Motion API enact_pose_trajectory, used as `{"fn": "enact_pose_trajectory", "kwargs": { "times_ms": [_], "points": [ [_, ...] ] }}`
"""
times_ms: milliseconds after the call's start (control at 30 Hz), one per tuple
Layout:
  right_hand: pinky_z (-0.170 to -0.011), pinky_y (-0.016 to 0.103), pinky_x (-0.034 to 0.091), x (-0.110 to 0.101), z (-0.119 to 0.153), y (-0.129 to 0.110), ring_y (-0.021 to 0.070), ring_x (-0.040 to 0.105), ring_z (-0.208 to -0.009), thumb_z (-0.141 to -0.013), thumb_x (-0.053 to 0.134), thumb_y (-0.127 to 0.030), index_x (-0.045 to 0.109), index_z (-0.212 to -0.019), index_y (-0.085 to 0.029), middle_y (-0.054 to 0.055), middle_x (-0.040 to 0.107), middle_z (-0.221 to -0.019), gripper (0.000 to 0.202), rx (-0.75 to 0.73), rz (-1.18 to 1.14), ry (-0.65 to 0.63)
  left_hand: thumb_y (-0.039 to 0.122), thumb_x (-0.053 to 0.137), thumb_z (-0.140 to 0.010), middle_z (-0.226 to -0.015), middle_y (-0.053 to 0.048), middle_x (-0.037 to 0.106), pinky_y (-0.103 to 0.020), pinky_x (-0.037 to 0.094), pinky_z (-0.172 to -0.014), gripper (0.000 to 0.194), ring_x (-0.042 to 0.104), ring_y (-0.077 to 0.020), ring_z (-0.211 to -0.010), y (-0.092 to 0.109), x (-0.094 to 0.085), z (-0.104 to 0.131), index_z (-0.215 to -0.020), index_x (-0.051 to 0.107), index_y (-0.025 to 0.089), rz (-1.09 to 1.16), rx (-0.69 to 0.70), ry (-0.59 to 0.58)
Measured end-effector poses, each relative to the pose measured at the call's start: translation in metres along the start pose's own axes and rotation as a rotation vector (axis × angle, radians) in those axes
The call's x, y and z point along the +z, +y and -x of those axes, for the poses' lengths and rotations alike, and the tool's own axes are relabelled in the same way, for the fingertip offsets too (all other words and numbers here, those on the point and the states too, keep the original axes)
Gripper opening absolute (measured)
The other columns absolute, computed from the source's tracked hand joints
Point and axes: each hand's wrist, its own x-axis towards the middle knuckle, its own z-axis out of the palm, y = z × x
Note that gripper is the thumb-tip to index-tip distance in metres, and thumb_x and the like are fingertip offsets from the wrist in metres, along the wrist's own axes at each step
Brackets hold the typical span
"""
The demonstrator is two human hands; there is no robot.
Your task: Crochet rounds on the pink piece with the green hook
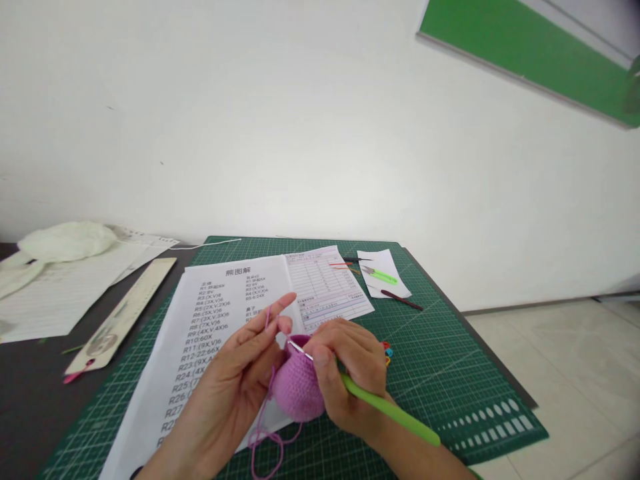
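A pink-purple crocheted piece [299, 392], rounded and open at the top, is between my two hands over the cutting mat. My left hand [235, 373] pinches its left rim, the index finger raised with purple yarn [273, 437] running over it. Loose loops of that yarn hang below the piece. My right hand [353, 363] grips a crochet hook [393, 413] with a bright green handle. The hook's silver tip lies at the rim, close to my left fingertips. Whether a loop sits on the tip is too small to tell.
Printed pattern sheets [240, 270] lie on the green cutting mat [425, 353]. Behind are a green-handled cutter [383, 275] on white paper and a dark slim tool [401, 300]. Coloured stitch markers [387, 353] sit beyond my right hand. Leftward are a bookmark [123, 320] and whitish fabric [65, 241].
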Motion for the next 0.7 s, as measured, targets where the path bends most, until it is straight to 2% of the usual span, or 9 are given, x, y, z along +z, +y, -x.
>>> {"fn": "enact_pose_trajectory", "kwargs": {
  "times_ms": [67, 133, 400, 500, 600, 700],
  "points": [
    [-0.060, 0.028, 0.046, 0.000, -0.001, 0.001, 0.0144, 0.059, -0.060, -0.092, 0.043, -0.017, 0.058, -0.073, -0.017, 0.003, 0.061, -0.062, 0.024, -0.022, 0.011, 0.004, 0.010, 0.061, -0.087, -0.070, 0.002, 0.067, -0.009, 0.049, -0.059, 0.028, 0.056, -0.0040, -0.053, -0.001, -0.001, -0.001, -0.109, 0.075, 0.022, 0.012, -0.004, 0.007],
    [-0.060, 0.028, 0.047, -0.001, -0.002, 0.002, 0.0145, 0.059, -0.061, -0.092, 0.043, -0.017, 0.058, -0.074, -0.017, 0.003, 0.061, -0.062, 0.023, -0.047, 0.034, 0.012, 0.013, 0.065, -0.085, -0.063, 0.004, 0.060, -0.010, 0.049, -0.060, 0.025, 0.055, -0.0055, -0.055, -0.002, 0.000, 0.001, -0.105, 0.077, 0.022, -0.008, -0.014, 0.003],
    [-0.069, 0.029, 0.051, -0.007, -0.001, 0.009, 0.0158, 0.062, -0.066, -0.091, 0.043, -0.018, 0.059, -0.073, -0.017, 0.003, 0.063, -0.063, 0.024, -0.052, 0.091, -0.001, 0.030, 0.071, -0.081, -0.060, 0.005, 0.055, -0.017, 0.042, -0.061, 0.026, 0.046, -0.0113, -0.061, -0.005, 0.001, 0.009, -0.106, 0.076, 0.023, -0.195, -0.012, -0.025],
    [-0.063, 0.026, 0.048, -0.009, -0.004, 0.007, 0.0138, 0.061, -0.062, -0.093, 0.043, -0.019, 0.060, -0.071, -0.017, 0.002, 0.063, -0.062, 0.028, 0.051, 0.074, -0.042, 0.032, 0.070, -0.082, -0.060, 0.005, 0.056, -0.021, 0.039, -0.059, 0.026, 0.046, -0.0130, -0.061, -0.006, -0.001, 0.008, -0.107, 0.075, 0.025, -0.247, 0.007, -0.015],
    [-0.052, 0.021, 0.041, -0.011, -0.009, 0.004, 0.0095, 0.055, -0.053, -0.096, 0.041, -0.021, 0.062, -0.067, -0.016, -0.001, 0.059, -0.057, 0.036, 0.195, 0.028, -0.091, 0.035, 0.067, -0.085, -0.062, 0.005, 0.058, -0.023, 0.042, -0.065, 0.030, 0.049, -0.0147, -0.065, -0.006, -0.001, 0.008, -0.113, 0.072, 0.026, -0.277, 0.055, -0.001],
    [-0.049, 0.021, 0.037, -0.012, -0.012, 0.003, 0.0086, 0.051, -0.050, -0.097, 0.041, -0.028, 0.062, -0.061, -0.016, -0.002, 0.055, -0.053, 0.043, 0.373, -0.134, -0.128, 0.032, 0.066, -0.086, -0.085, 0.003, 0.068, -0.022, 0.042, -0.080, 0.032, 0.057, -0.0165, -0.087, -0.006, 0.001, 0.008, -0.117, 0.070, 0.032, -0.278, 0.121, -0.015]
  ]
}}
